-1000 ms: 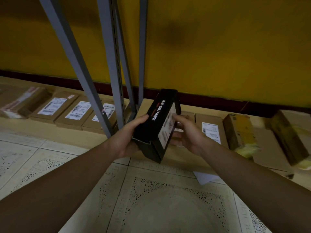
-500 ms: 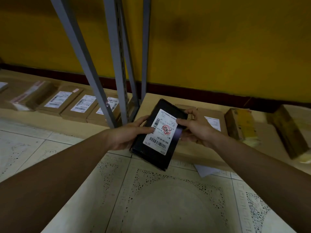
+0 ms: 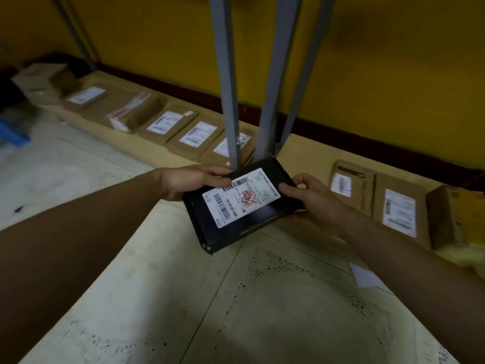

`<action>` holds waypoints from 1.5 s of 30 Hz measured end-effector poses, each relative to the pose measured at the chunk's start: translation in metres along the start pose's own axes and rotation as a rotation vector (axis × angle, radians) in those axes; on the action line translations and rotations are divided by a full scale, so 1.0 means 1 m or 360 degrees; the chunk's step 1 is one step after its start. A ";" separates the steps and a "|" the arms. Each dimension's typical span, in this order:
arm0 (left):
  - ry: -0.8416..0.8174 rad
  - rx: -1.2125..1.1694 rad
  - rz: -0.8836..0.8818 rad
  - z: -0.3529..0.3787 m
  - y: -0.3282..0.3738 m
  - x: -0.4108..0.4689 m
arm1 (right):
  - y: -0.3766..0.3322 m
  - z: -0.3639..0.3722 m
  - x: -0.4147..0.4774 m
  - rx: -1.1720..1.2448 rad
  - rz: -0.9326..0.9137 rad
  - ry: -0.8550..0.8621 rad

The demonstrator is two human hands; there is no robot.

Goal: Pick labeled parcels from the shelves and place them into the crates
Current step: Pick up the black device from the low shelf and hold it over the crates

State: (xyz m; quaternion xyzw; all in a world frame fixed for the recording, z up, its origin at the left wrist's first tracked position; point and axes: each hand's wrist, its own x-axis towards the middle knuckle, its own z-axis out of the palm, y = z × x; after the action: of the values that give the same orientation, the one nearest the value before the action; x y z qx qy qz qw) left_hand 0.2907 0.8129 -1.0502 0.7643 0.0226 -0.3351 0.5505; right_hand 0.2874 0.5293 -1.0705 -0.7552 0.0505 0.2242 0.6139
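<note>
Floor: pale patterned tile floor (image 3: 236, 311), nearest the camera, beneath both forearms.
Loose sheet: white paper sheet (image 3: 364, 277), lying on the floor at the right, near the shelf edge.
Task item: flat black rectangular cardboard parcel (image 3: 246, 224), held in the air over the floor just in front of the shelf, broad face up, near corner tipped downward.
Label: white printed shipping label (image 3: 240, 197) with barcodes and a red stamp, on the parcel's upper face.
Hands: left hand (image 3: 191, 179) grips the parcel's left far edge, thumb on top at the label's border. Right hand (image 3: 312, 198) grips the right end, thumb on top. Both are clamped on the parcel.
Shelf: low tan shelf board (image 3: 307, 151), running left to right beyond the hands.
Stock, left: row of flat brown cardboard parcels (image 3: 198, 132) with white labels, side by side.
Stock, right: brown labelled cardboard boxes (image 3: 399, 211), close together.
Uprights: grey metal shelf posts (image 3: 225, 74), rising behind the parcel.
Far left: blue object (image 3: 10, 132), too blurred to identify.
Backing: dark red skirting (image 3: 367, 143) under a yellow wall (image 3: 393, 61).
</note>
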 end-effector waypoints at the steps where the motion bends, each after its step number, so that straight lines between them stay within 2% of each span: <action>1: 0.0070 0.0029 0.0014 -0.013 -0.006 -0.009 | -0.002 0.013 0.004 0.0043 -0.0006 0.0015; 3: 0.0310 -0.0065 0.0026 -0.042 -0.025 -0.036 | -0.010 0.043 0.012 0.0138 -0.0003 0.0061; 7: 0.0831 -0.0680 0.0011 -0.075 -0.073 -0.105 | -0.049 0.122 0.009 0.0399 0.0066 -0.0075; 10: 0.1093 -0.1115 0.0112 -0.086 -0.072 -0.178 | -0.100 0.180 -0.025 0.0135 -0.0001 -0.0200; 14: 0.1315 -0.1511 0.0123 -0.115 -0.026 -0.321 | -0.207 0.222 -0.097 -0.0058 -0.0115 -0.0517; 17: 0.1438 -0.1457 0.0070 -0.130 0.026 -0.424 | -0.294 0.235 -0.151 -0.0242 -0.0248 -0.0664; 20: 0.1653 -0.1155 -0.0021 -0.129 0.096 -0.513 | -0.381 0.243 -0.208 -0.0303 -0.0382 -0.0770; 22: 0.1807 -0.1082 -0.0010 -0.124 0.141 -0.571 | -0.439 0.245 -0.246 -0.0315 -0.0374 -0.0868; 25: 0.1984 -0.1130 0.0029 -0.121 0.195 -0.653 | -0.521 0.250 -0.294 -0.0281 -0.0322 -0.1018; 29: 0.2065 -0.1257 0.0046 -0.132 0.246 -0.737 | -0.607 0.275 -0.342 -0.0322 -0.0343 -0.1141; 38: 0.2199 -0.1226 0.0120 -0.229 0.275 -0.856 | -0.707 0.399 -0.375 -0.0338 -0.0390 -0.1174; 42: 0.2293 -0.1228 0.0190 -0.275 0.276 -0.867 | -0.724 0.449 -0.359 -0.0276 -0.0418 -0.1166; 45: 0.2394 -0.1288 0.0280 -0.316 0.267 -0.859 | -0.733 0.485 -0.331 -0.0161 -0.0328 -0.1135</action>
State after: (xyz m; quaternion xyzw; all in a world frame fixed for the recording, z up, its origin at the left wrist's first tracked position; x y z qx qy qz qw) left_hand -0.1130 1.2664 -0.3144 0.5270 0.4400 0.3387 0.6434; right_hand 0.1153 1.1014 -0.3453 -0.6602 -0.2540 0.4125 0.5741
